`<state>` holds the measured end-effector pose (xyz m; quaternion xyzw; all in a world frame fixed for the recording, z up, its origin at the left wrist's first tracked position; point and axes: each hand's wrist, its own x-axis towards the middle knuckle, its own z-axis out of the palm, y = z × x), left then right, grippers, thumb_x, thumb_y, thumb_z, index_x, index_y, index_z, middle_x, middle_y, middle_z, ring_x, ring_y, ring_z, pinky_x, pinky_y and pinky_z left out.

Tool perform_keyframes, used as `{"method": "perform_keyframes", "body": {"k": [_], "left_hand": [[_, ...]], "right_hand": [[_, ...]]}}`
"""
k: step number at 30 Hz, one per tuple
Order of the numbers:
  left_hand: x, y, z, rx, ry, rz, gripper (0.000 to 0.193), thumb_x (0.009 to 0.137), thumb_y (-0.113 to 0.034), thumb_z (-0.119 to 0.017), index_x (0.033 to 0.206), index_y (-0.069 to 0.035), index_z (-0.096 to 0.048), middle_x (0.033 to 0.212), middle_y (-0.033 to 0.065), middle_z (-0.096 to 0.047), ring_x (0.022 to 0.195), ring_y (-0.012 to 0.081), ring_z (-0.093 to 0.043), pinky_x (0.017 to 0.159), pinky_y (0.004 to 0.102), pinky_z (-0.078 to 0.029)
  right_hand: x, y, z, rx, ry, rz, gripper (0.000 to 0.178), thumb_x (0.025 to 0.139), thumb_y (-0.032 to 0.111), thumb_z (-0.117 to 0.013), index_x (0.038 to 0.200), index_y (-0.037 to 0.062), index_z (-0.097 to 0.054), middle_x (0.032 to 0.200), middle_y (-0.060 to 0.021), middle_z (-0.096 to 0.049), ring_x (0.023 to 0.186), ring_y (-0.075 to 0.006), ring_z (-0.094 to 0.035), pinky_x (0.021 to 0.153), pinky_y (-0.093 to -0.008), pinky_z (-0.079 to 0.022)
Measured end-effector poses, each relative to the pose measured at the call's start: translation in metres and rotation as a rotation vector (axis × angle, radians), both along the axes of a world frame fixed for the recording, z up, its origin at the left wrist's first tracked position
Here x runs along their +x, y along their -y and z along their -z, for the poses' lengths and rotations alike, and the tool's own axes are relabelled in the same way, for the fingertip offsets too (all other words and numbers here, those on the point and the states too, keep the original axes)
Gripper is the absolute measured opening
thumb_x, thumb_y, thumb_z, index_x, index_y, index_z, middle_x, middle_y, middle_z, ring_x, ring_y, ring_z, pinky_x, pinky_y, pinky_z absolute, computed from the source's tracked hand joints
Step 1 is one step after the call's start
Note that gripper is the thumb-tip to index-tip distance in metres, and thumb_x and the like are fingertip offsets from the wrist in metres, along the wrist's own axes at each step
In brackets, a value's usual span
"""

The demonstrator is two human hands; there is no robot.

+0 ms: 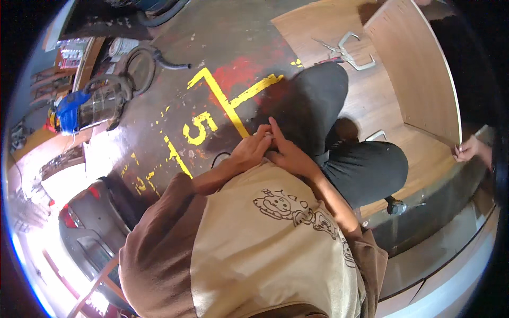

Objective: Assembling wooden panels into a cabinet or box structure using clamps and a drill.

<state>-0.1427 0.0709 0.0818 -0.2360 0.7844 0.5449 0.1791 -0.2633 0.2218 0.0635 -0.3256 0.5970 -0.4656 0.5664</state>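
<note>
My left hand [250, 150] and my right hand [291, 156] meet in front of my light-coloured shirt, above the painted dark floor. The left fingers are bent and pressed against the right hand. On the right, the index finger points up and the other fingers are partly hidden. A small pale spot shows between the fingertips; I cannot make out whether it is an object. My dark-trousered knees [366, 172] are bent beside the wooden panel [424, 169]. Beyond the knees lies a locking C-clamp [347, 53] with metal jaws.
An upright wooden board [419, 63] stands at the right, and another person's hand [466, 149] is at its near end. A second clamp [376, 135] lies near my knee. At left are a blue-topped shop vacuum [74, 111], its hose [151, 53] and a parked car [93, 228].
</note>
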Motion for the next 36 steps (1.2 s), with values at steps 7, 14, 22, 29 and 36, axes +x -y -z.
{"method": "perform_keyframes", "body": {"k": [7,14,22,29,36], "left_hand": [[-0.001,0.001,0.035,0.044,-0.109,0.076,0.065,0.107,-0.051,-0.03,0.148,0.0,-0.032,0.136,0.0254,-0.055,0.125,0.0443,-0.057,0.103,0.046,-0.047],[0.0,-0.005,0.077,0.201,-0.094,-0.066,0.073,0.106,-0.063,-0.026,0.15,-0.006,-0.039,0.139,0.0183,-0.054,0.125,0.0351,-0.058,0.101,0.0425,-0.047],[0.013,0.02,0.08,-0.29,-0.273,0.425,0.064,0.108,-0.056,-0.029,0.138,-0.005,-0.056,0.135,0.0179,-0.055,0.126,0.0366,-0.052,0.105,0.043,-0.043],[-0.029,0.037,0.049,-0.029,0.003,0.757,0.04,0.108,-0.037,-0.05,0.13,-0.007,-0.065,0.12,0.0139,-0.061,0.119,0.0331,-0.056,0.106,0.0439,-0.044],[-0.301,-0.059,-0.018,0.501,-0.015,0.741,0.058,0.102,-0.052,-0.054,0.091,0.003,-0.069,0.088,0.0059,-0.069,0.07,0.0101,-0.054,0.067,0.0265,-0.044]], "right_hand": [[0.006,0.001,-0.01,0.175,-0.109,0.097,0.099,0.087,0.019,-0.058,0.163,0.005,0.004,0.131,-0.0363,-0.059,0.115,-0.0489,-0.063,0.099,-0.0484,-0.05],[0.015,-0.005,0.0,0.065,-0.007,0.299,0.095,0.085,0.02,-0.057,0.164,0.0061,-0.006,0.149,-0.0304,-0.045,0.126,-0.0474,-0.057,0.103,-0.0582,-0.047],[-0.071,-0.136,-0.131,-0.22,-0.524,0.599,0.061,0.085,0.013,-0.067,0.143,0.0032,-0.054,0.134,-0.0197,-0.063,0.123,-0.0362,-0.062,0.102,-0.0496,-0.051],[-0.076,-0.394,0.016,0.008,-0.118,1.719,0.055,0.093,0.026,-0.066,0.142,0.003,-0.057,0.126,-0.0194,-0.067,0.105,-0.0225,-0.068,0.093,-0.0385,-0.053],[-0.064,-0.363,0.264,1.21,-0.516,1.04,0.076,0.07,0.041,-0.083,0.132,0.0021,-0.061,0.133,-0.0201,-0.062,0.128,-0.0342,-0.055,0.109,-0.0508,-0.041]]}}
